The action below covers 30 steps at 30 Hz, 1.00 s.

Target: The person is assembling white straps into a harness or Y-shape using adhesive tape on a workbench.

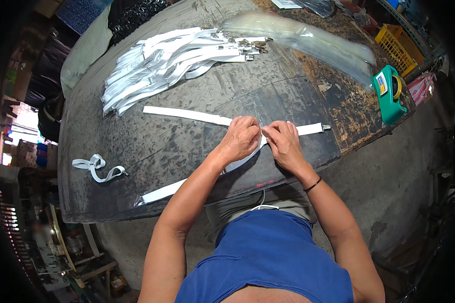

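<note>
A pair of white elastic suspenders (184, 113) lies spread on the dark worn table (111, 139), its straps meeting under my hands. One strap runs out to the far left, another to the near left edge, and a third ends in a metal clip (326, 127) at the right. My left hand (241, 136) is closed on the straps where they join. Right beside it, my right hand (285, 144) pinches the same spot with bent fingers. Whatever sits between the fingertips is hidden. Off to the left lies a loose, curled white strap (115, 173).
A heap of white suspenders (162, 68) with metal clips lies at the back. Clear plastic sleeves (308, 43) are stacked at the far right. A green tape dispenser (389, 103) stands on the right edge, and a yellow crate (395, 49) sits beyond it.
</note>
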{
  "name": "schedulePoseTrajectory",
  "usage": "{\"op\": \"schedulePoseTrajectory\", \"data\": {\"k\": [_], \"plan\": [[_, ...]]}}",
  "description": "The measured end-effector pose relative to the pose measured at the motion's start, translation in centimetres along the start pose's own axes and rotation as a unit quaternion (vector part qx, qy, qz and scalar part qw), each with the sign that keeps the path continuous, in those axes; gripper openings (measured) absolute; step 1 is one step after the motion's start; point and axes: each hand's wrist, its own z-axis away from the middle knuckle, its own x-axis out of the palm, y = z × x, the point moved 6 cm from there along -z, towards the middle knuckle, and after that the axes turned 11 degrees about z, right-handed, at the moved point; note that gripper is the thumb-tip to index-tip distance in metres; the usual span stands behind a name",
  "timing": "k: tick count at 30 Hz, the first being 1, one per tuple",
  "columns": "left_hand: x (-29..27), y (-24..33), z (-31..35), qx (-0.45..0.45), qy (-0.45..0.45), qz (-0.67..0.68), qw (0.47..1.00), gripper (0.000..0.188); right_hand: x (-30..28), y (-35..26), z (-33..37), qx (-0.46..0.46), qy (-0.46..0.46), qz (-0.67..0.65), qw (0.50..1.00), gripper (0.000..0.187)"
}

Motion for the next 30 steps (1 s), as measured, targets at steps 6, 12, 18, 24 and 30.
{"op": "schedulePoseTrajectory", "data": {"k": [6, 12, 18, 24, 30], "plan": [[-0.2, 0.0, 0.3, 0.014, 0.027, 0.016, 0.999, 0.011, -1.8, 0.8, -0.6, -0.172, -0.053, 0.085, 0.98, 0.037], [-0.2, -0.1, 0.3, -0.004, 0.028, 0.03, 0.999, 0.015, -1.8, 1.1, -1.5, -0.246, -0.114, 0.094, 0.958, 0.031], [0.1, -0.5, 0.5, -0.054, 0.048, 0.033, 0.997, 0.013, -1.7, 1.2, -1.4, -0.252, -0.106, 0.078, 0.959, 0.03], [-0.4, -1.0, -0.3, -0.119, 0.007, 0.021, 0.993, 0.014, -1.8, 1.2, -1.2, -0.249, -0.098, 0.07, 0.961, 0.033], [-0.4, -2.1, -2.4, -0.196, -0.133, -0.021, 0.971, 0.012, -2.1, 1.1, -1.1, -0.251, -0.095, 0.066, 0.961, 0.035]]}}
